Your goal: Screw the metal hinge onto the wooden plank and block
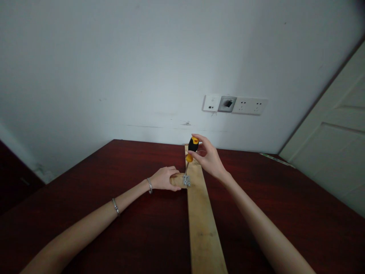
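A long pale wooden plank (pixel 203 220) lies lengthwise on the dark red table (pixel 119 213). A small wooden block (pixel 179 179) sits against its left edge, joined by a small metal hinge (pixel 186 181). My left hand (pixel 164 179) is closed around the block, holding it against the plank. My right hand (pixel 208 156) pinches the black and yellow handle of a screwdriver (pixel 191 149), which stands nearly upright with its tip on the hinge.
A white wall stands right behind the table, with a row of sockets and switches (pixel 235 105). A pale door (pixel 333 140) is at the right. Bracelets are on my left forearm.
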`<act>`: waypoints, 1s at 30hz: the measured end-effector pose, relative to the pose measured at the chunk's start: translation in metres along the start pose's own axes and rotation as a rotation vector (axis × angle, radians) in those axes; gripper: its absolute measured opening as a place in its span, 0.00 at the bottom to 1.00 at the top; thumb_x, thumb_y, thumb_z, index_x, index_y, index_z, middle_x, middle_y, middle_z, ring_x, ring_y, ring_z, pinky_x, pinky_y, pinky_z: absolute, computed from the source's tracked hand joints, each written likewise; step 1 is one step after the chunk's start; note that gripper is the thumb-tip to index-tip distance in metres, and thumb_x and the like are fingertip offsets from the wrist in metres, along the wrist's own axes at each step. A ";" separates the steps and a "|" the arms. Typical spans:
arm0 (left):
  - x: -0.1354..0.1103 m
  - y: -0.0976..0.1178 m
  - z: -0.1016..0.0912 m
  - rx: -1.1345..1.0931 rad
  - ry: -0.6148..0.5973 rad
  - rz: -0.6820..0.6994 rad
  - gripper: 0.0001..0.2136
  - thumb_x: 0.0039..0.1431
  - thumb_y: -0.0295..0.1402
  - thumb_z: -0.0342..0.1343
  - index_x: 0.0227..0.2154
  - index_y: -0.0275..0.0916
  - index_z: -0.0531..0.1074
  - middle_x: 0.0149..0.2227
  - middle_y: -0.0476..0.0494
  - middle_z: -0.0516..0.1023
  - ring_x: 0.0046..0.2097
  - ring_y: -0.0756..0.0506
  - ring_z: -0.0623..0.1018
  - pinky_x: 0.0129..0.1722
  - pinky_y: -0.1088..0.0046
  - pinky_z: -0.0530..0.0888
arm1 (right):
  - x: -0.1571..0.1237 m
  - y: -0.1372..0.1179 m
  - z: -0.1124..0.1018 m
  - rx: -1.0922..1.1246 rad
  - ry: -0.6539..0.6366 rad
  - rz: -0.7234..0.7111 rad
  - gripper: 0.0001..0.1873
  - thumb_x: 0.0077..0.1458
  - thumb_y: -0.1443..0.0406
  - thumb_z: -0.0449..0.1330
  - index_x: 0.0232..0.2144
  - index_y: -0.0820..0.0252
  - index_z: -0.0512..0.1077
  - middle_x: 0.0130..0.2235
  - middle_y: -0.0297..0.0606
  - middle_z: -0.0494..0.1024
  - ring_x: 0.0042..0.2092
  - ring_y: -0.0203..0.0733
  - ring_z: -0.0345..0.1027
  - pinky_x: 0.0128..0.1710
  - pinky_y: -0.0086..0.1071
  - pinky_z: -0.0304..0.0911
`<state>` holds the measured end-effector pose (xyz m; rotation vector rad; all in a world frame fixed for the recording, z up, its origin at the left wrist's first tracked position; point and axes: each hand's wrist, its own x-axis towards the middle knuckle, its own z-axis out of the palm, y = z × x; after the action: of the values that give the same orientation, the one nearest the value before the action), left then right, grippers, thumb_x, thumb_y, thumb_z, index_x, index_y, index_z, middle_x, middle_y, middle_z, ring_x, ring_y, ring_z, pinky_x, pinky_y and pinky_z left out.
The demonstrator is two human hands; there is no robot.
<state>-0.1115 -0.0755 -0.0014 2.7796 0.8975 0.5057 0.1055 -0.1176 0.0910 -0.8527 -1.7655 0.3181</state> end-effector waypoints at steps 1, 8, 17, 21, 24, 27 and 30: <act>0.000 0.000 0.000 0.001 0.002 0.002 0.26 0.44 0.49 0.63 0.44 0.38 0.72 0.38 0.45 0.73 0.37 0.45 0.75 0.38 0.71 0.70 | 0.000 -0.001 0.000 0.001 -0.003 -0.001 0.28 0.52 0.67 0.60 0.55 0.47 0.62 0.53 0.39 0.66 0.40 0.38 0.67 0.35 0.34 0.72; 0.001 0.000 0.000 0.024 0.002 0.023 0.27 0.44 0.49 0.63 0.44 0.37 0.73 0.38 0.44 0.73 0.37 0.44 0.75 0.39 0.70 0.70 | 0.000 -0.010 -0.006 -0.092 -0.066 -0.077 0.30 0.56 0.68 0.55 0.60 0.47 0.58 0.52 0.41 0.69 0.44 0.42 0.66 0.45 0.42 0.69; 0.001 0.000 0.000 0.024 0.008 0.022 0.26 0.44 0.49 0.63 0.44 0.39 0.72 0.39 0.44 0.73 0.38 0.44 0.75 0.40 0.70 0.70 | -0.001 -0.002 0.004 -0.033 0.008 -0.088 0.23 0.55 0.63 0.60 0.52 0.46 0.63 0.49 0.40 0.66 0.44 0.43 0.66 0.41 0.41 0.71; 0.001 -0.001 0.000 0.020 0.006 0.022 0.26 0.44 0.50 0.63 0.44 0.39 0.72 0.39 0.44 0.73 0.38 0.44 0.75 0.40 0.70 0.70 | -0.002 -0.005 0.004 0.021 0.001 -0.040 0.20 0.54 0.61 0.61 0.50 0.48 0.64 0.49 0.40 0.65 0.45 0.42 0.66 0.41 0.39 0.71; 0.002 -0.001 0.000 0.020 -0.005 0.018 0.26 0.44 0.50 0.63 0.44 0.39 0.72 0.39 0.44 0.73 0.39 0.43 0.75 0.40 0.70 0.70 | -0.002 -0.009 0.000 0.022 -0.042 -0.064 0.19 0.58 0.62 0.57 0.52 0.48 0.64 0.51 0.41 0.65 0.45 0.42 0.67 0.42 0.39 0.71; 0.002 -0.001 0.000 0.018 -0.006 0.019 0.26 0.44 0.50 0.63 0.44 0.39 0.72 0.39 0.44 0.73 0.39 0.44 0.75 0.41 0.70 0.70 | 0.000 -0.010 -0.003 -0.012 -0.058 -0.143 0.19 0.61 0.64 0.53 0.54 0.47 0.64 0.51 0.40 0.68 0.46 0.42 0.66 0.44 0.40 0.69; 0.001 0.000 -0.001 0.012 -0.003 0.024 0.26 0.44 0.49 0.63 0.44 0.38 0.72 0.39 0.44 0.73 0.39 0.44 0.75 0.41 0.70 0.70 | 0.001 -0.009 -0.003 -0.048 -0.042 -0.164 0.20 0.60 0.64 0.54 0.54 0.47 0.65 0.47 0.40 0.71 0.45 0.42 0.66 0.44 0.40 0.69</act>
<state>-0.1108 -0.0745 -0.0001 2.8044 0.8699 0.5012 0.1043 -0.1233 0.0979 -0.7338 -1.8759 0.1871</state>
